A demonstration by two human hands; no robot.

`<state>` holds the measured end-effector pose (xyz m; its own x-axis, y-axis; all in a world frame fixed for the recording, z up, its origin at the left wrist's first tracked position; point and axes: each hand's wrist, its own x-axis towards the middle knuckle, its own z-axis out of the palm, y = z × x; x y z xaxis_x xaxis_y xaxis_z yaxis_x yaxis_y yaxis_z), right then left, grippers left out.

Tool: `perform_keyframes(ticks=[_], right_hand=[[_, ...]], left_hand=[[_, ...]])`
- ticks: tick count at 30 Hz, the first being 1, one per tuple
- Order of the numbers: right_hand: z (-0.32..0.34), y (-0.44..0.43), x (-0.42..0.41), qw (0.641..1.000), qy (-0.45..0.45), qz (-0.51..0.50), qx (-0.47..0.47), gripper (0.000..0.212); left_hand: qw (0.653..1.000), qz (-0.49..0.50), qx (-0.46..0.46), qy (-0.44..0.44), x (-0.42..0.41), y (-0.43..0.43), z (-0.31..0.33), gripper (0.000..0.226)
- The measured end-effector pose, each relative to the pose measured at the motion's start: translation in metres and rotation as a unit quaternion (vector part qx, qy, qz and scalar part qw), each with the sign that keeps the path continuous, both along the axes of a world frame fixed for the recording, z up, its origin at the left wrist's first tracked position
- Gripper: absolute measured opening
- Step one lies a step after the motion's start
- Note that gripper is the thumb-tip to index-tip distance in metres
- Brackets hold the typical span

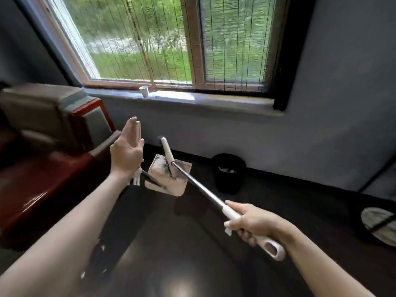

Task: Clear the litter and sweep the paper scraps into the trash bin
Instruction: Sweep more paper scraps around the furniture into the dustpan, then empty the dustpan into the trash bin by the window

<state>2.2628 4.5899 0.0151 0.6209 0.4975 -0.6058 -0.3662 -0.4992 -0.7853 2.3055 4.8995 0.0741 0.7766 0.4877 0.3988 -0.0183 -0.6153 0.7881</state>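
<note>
Dark glossy floor (171,264), grey wall (321,136), window (162,39) (greenery outside)

— How does the broom (201,187) look?
— It has a white grip with a hanging hole, a thin metal pole and a white head. The right hand (252,224) holds the grip. The pole is tilted forward and to the left, and the head is just over the dustpan (175,185).
— And the dustpan?
— It is a pale, flat scoop, low near the wall (300,136). A thin dark handle goes from it to the left.
— The trash bin (228,181)?
— Black, round and upright. It stands by the wall, to the right of the dustpan and apart from it. Something white is inside.
— The paper scraps (103,247)?
— A few small white bits lie on the dark floor (192,243), well apart from the dustpan.
</note>
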Motion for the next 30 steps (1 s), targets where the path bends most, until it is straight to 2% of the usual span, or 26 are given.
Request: perform_keyframes(ticks=[7, 10, 13, 18, 24, 30], right_hand=[[0.013, 0.057, 0.009, 0.999, -0.02, -0.045, -0.022, 0.069], [0.015, 0.085, 0.014, 0.996, 0.008, -0.087, -0.002, 0.068], [0.005, 0.114, 0.021, 0.992, 0.038, -0.123, 0.005, 0.059], [-0.023, 0.189, 0.014, 0.974, 0.036, -0.224, 0.028, 0.068], [-0.02, 0.265, -0.006, 0.948, 0.049, -0.304, 0.083, 0.052], [-0.018, 0.277, -0.007, 0.926, 0.057, -0.359, 0.103, 0.049]], left_hand=[[0.997, -0.075, -0.03, -0.007, 0.039, 0.059, -0.009, 0.061], [0.991, -0.122, -0.053, 0.003, 0.059, 0.09, -0.014, 0.062], [0.984, -0.166, -0.069, 0.001, 0.081, 0.124, -0.024, 0.063], [0.966, -0.256, -0.015, 0.001, 0.119, 0.18, -0.031, 0.065], [0.943, -0.333, -0.033, 0.001, 0.14, 0.202, -0.017, 0.052], [0.922, -0.386, 0.027, 0.001, 0.164, 0.193, -0.013, 0.062]])
